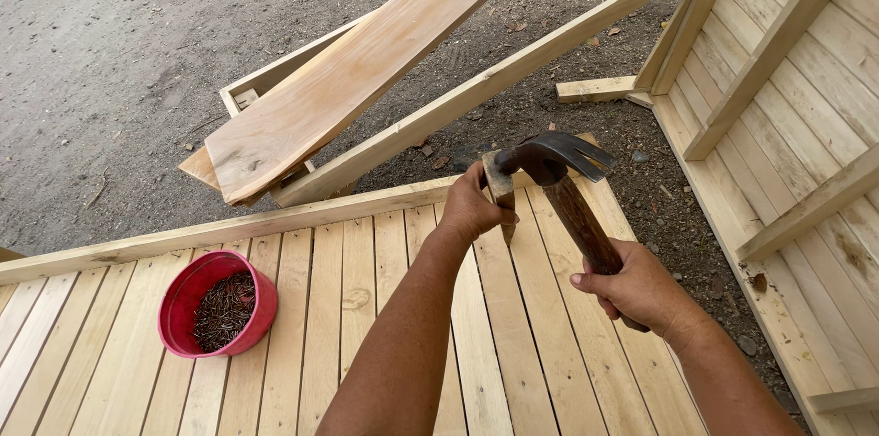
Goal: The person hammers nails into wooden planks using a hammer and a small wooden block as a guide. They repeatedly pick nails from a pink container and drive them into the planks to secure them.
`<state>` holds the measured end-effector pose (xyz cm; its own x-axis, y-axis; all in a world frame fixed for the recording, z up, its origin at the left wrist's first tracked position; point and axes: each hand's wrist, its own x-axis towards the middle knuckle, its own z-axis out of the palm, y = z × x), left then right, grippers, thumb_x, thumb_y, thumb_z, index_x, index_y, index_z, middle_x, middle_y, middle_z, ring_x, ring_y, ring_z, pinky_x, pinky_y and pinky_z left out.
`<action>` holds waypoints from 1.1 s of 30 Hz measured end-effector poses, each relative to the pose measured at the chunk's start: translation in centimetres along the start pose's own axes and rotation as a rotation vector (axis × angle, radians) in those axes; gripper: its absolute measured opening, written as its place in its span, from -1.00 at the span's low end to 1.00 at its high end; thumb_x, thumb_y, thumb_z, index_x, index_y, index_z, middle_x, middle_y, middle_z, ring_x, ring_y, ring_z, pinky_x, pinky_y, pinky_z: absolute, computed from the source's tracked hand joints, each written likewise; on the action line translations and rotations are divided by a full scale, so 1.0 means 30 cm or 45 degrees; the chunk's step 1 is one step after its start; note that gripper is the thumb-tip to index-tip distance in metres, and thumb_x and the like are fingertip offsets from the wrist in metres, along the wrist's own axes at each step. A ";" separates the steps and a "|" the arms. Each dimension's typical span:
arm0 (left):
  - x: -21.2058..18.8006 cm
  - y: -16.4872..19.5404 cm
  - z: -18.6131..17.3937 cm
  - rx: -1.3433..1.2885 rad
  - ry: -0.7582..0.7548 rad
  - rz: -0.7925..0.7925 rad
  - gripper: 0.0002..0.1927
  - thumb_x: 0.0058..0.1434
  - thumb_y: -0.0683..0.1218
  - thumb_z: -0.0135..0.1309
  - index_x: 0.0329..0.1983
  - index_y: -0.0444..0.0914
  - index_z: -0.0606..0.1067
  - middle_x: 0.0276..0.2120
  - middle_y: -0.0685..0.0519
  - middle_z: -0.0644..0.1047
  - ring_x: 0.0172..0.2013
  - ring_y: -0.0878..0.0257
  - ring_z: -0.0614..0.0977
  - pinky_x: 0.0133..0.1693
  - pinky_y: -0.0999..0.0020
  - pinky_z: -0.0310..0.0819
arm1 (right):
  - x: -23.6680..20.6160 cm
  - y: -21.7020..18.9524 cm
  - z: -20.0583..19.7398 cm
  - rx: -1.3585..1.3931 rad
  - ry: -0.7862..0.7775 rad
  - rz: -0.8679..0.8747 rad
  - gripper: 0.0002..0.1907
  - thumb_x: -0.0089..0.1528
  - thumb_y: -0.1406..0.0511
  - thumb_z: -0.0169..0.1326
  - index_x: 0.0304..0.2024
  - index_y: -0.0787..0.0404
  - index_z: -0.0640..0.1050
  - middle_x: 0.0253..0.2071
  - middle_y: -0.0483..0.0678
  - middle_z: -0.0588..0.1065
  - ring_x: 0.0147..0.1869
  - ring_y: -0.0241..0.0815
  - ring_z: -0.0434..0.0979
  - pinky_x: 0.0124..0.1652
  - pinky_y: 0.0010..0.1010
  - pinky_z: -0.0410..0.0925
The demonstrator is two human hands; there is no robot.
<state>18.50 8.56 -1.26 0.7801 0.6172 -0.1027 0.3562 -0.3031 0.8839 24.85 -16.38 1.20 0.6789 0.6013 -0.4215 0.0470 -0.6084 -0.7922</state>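
Note:
My right hand [641, 289] grips the wooden handle of a claw hammer [558, 181], whose dark metal head is raised above the far edge of a slatted wooden panel [357, 308]. My left hand [472, 207] is closed around a small piece of wood [500, 190] held upright right beside the hammer's head. The lower tip of that piece points down at the slats. Whether a nail is also in my left fingers cannot be seen.
A red bowl [188, 294] full of dark nails sits on the slats at the left. Loose planks [357, 70] and a long beam [513, 70] lie on the gravel ahead. Another plank panel with cross battens [787, 125] lies at the right.

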 end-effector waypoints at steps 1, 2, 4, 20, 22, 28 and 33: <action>-0.003 0.004 0.000 0.012 -0.001 0.009 -0.11 -0.32 -0.21 0.54 0.15 -0.07 0.43 0.13 0.09 0.55 0.23 0.14 0.52 0.34 0.13 0.34 | -0.001 -0.001 -0.001 0.008 0.004 0.005 -0.76 0.13 0.27 0.32 -0.39 0.21 0.50 -0.74 -0.10 0.39 -0.73 -0.29 0.32 -0.66 -0.40 0.21; -0.006 0.010 -0.001 0.023 -0.001 0.018 -0.10 -0.31 -0.20 0.55 0.17 -0.06 0.42 0.14 0.09 0.55 0.23 0.13 0.51 0.33 0.13 0.34 | -0.001 -0.001 -0.003 -0.003 0.005 -0.002 -0.76 0.14 0.27 0.32 -0.39 0.21 0.49 -0.74 -0.10 0.39 -0.73 -0.29 0.32 -0.66 -0.40 0.21; -0.017 0.023 -0.007 0.010 -0.027 0.009 -0.08 -0.27 -0.16 0.55 0.21 -0.06 0.37 0.13 0.05 0.54 0.21 0.11 0.52 0.31 0.12 0.39 | 0.000 0.000 -0.005 -0.023 0.003 -0.009 -0.75 0.14 0.26 0.32 -0.39 0.22 0.49 -0.74 -0.10 0.39 -0.73 -0.29 0.32 -0.66 -0.40 0.20; -0.022 0.063 0.003 -0.056 -0.006 -0.038 -0.02 -0.29 -0.24 0.53 0.24 -0.09 0.34 0.06 0.02 0.58 0.09 0.12 0.61 0.20 0.18 0.56 | 0.005 0.038 -0.023 0.106 0.019 0.058 -0.76 0.16 0.30 0.32 -0.34 0.27 0.51 -0.72 -0.06 0.39 -0.72 -0.26 0.30 -0.64 -0.35 0.19; -0.019 0.067 0.009 -0.046 -0.008 -0.048 0.00 -0.30 -0.24 0.53 0.27 -0.09 0.32 0.07 0.01 0.57 0.11 0.11 0.61 0.21 0.18 0.54 | -0.009 0.029 -0.033 0.063 0.079 0.065 -0.75 0.16 0.28 0.33 -0.36 0.29 0.51 -0.71 -0.05 0.37 -0.71 -0.26 0.26 -0.64 -0.36 0.14; -0.019 0.064 0.014 -0.033 -0.010 -0.038 0.01 -0.32 -0.23 0.54 0.28 -0.13 0.35 0.10 -0.02 0.58 0.13 0.09 0.60 0.23 0.16 0.51 | -0.047 -0.034 -0.070 0.384 0.110 -0.124 -0.76 0.15 0.25 0.30 -0.38 0.16 0.47 -0.72 -0.08 0.37 -0.72 -0.28 0.28 -0.72 -0.37 0.06; -0.020 0.049 0.005 -0.143 0.014 -0.013 0.05 -0.37 -0.25 0.53 0.27 -0.11 0.32 0.06 -0.01 0.59 0.09 0.10 0.63 0.19 0.16 0.56 | -0.049 -0.058 -0.054 0.268 0.048 -0.222 -0.77 0.08 0.29 0.33 -0.41 0.19 0.49 -0.71 -0.10 0.38 -0.71 -0.29 0.31 -0.68 -0.39 0.15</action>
<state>18.63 7.64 0.04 0.7708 0.6280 -0.1074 0.3035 -0.2136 0.9286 24.96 -17.02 3.91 0.7011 0.6652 -0.2569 0.0150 -0.3739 -0.9273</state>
